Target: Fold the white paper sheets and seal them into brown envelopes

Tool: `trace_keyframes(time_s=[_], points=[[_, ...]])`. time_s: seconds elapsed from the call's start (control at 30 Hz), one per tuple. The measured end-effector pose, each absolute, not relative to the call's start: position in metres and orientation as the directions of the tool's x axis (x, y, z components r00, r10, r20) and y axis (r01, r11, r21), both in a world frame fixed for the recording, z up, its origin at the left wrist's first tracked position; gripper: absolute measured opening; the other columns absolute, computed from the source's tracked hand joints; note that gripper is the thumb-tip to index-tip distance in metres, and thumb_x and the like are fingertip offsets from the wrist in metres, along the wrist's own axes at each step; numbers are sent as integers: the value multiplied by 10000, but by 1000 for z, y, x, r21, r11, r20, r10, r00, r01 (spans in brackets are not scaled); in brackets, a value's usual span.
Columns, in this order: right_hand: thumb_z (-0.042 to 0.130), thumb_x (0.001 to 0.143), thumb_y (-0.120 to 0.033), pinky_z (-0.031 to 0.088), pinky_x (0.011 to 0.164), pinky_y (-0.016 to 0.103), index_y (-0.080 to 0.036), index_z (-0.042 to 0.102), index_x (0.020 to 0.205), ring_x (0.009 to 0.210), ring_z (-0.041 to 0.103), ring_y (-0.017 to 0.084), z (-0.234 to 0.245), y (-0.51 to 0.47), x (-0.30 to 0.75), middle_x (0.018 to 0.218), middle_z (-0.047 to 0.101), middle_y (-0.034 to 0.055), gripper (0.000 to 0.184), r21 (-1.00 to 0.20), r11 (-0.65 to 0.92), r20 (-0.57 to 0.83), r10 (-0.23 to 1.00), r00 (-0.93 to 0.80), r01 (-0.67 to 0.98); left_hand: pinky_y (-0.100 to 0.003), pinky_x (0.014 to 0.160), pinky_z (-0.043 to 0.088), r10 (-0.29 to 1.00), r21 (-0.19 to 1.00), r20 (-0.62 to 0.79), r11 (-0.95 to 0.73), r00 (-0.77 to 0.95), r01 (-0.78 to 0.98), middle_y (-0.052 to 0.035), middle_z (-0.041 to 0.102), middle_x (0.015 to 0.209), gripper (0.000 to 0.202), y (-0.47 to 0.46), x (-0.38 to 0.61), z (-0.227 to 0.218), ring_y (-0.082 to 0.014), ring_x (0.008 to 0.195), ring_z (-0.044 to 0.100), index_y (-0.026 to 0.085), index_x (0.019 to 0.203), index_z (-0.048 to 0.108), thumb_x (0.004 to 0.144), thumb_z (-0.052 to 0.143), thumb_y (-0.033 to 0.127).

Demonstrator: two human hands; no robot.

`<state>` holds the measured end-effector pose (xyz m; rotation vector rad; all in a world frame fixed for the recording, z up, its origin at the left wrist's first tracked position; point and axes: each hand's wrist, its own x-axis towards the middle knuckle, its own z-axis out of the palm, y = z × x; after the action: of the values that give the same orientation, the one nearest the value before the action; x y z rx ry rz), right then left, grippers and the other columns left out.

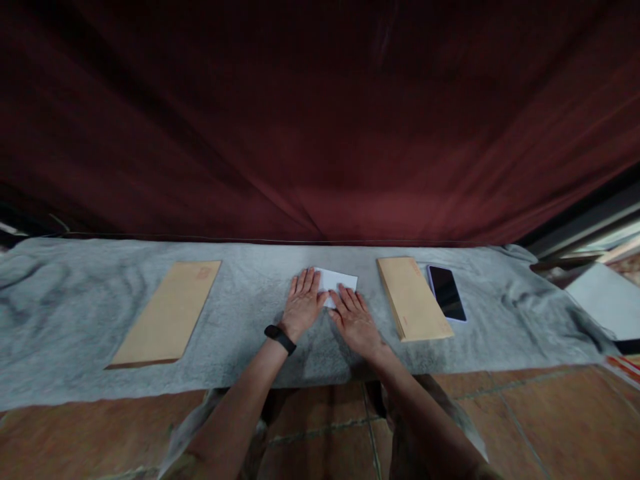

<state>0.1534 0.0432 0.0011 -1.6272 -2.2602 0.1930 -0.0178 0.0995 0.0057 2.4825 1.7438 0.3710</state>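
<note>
A small folded white paper [336,280] lies on the grey cloth [250,320] in the middle. My left hand [301,304] lies flat with fingers stretched out, its fingertips on the paper's left edge; a black band is on that wrist. My right hand [354,320] also lies flat and open, pressing on the paper's near right part. Most of the paper's near half is hidden under the hands.
A brown envelope [167,313] lies on the cloth at the left. A stack of brown envelopes [413,297] lies at the right, with a dark phone [447,292] beside it. A dark red curtain [320,120] hangs behind. Tiled floor shows below.
</note>
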Motion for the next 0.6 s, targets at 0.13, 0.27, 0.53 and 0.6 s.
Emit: trace_keyframes(time_s=[0.13, 0.27, 0.53, 0.6], points=[[383, 1060, -391, 248, 1220, 499, -232, 376, 1560, 1511, 298, 269, -9, 42, 156, 1633, 332, 100, 525, -245, 344, 219, 931, -294, 907, -556, 1220, 219, 962, 220, 112, -268, 249, 938, -171, 285, 1648, 650, 99, -38, 21, -331, 1531, 246, 152, 1575, 320, 1017, 398, 476], [352, 1066, -398, 231, 1227, 485, -215, 376, 1561, 1516, 285, 264, -12, 43, 158, 1642, 307, 103, 528, -216, 341, 204, 932, -300, 915, -609, 1211, 168, 988, 183, 134, 52, -77, 982, -241, 229, 1650, 731, 102, -98, 39, -384, 1539, 183, 118, 1580, 292, 987, 452, 514], [293, 1074, -410, 235, 1224, 503, -213, 447, 1524, 1501, 319, 267, -10, 52, 160, 1618, 365, 97, 515, -238, 347, 173, 934, -312, 907, -666, 1091, 315, 801, 264, 87, 555, -592, 789, -376, 398, 1483, 839, 71, -257, 56, -512, 1421, 345, 9, 1471, 360, 889, 593, 567], [302, 1071, -406, 243, 1221, 512, -209, 452, 1521, 1498, 322, 269, -11, 53, 160, 1613, 374, 103, 514, -241, 344, 173, 935, -309, 907, -613, 1019, 408, 771, 288, 16, 606, -637, 741, -364, 517, 1356, 788, 63, -274, 60, -509, 1320, 471, 16, 1376, 443, 844, 665, 555]])
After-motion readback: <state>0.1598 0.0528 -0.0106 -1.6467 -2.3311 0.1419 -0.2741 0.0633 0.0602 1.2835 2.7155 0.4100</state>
